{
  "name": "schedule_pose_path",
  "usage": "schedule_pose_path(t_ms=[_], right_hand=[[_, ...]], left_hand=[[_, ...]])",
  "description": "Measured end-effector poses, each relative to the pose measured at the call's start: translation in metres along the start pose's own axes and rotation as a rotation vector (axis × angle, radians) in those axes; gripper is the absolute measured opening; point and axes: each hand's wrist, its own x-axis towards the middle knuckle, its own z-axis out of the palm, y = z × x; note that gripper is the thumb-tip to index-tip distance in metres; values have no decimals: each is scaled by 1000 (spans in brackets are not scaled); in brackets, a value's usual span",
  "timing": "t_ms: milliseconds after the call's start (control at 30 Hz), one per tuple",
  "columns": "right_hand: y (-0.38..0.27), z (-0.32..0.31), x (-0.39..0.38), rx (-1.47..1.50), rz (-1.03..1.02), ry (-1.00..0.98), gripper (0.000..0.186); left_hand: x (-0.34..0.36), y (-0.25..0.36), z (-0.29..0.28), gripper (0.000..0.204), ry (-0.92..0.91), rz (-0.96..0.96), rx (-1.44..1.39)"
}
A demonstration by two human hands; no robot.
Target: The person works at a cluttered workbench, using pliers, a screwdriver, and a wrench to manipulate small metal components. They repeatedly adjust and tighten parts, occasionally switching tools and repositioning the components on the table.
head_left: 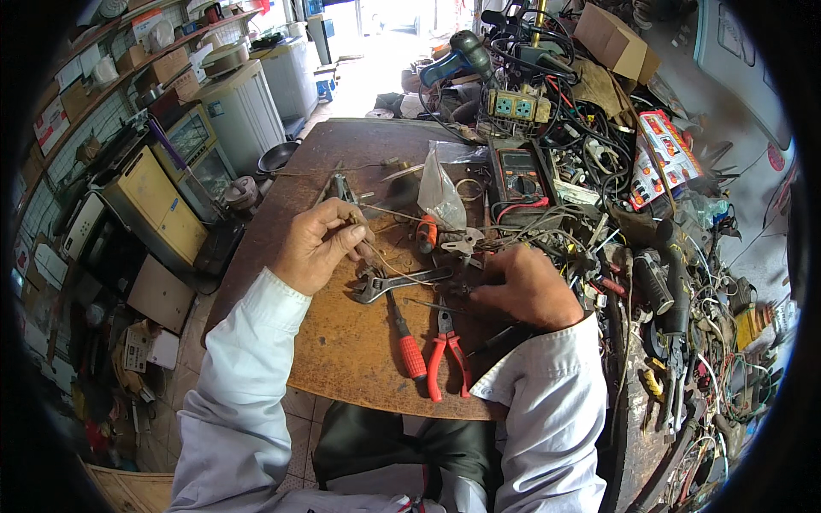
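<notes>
My left hand (318,246) is raised over the wooden table (329,359), thumb and forefinger pinched on a thin brownish wire (369,248) that seems to curve down toward the adjustable wrench (402,284). Lower and to the right, my right hand (532,289) has its fingers curled close to the tabletop. Whatever they hold is dark and mostly hidden. Between the hands lie a red-handled screwdriver (409,346) and red-handled pliers (446,355). An orange-handled tool (427,233) and a flat metal bracket (464,243) sit just beyond the wrench.
A multimeter (519,178) and a clear plastic bag (441,192) stand farther back. Tangled cables and tools (676,291) crowd the right side. A blue heat gun (457,58) and a socket box (517,106) are at the back. Cabinets (235,111) line the left.
</notes>
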Motion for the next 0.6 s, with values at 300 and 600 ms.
schedule_pose_path(t_ms=[300, 600], right_hand=[[-2, 20, 10, -183, -85, 660, 25], [-8, 53, 62, -298, -442, 716, 27]], left_hand=[[2, -1, -16, 18, 54, 94, -83], [3, 6, -26, 18, 37, 59, -70]])
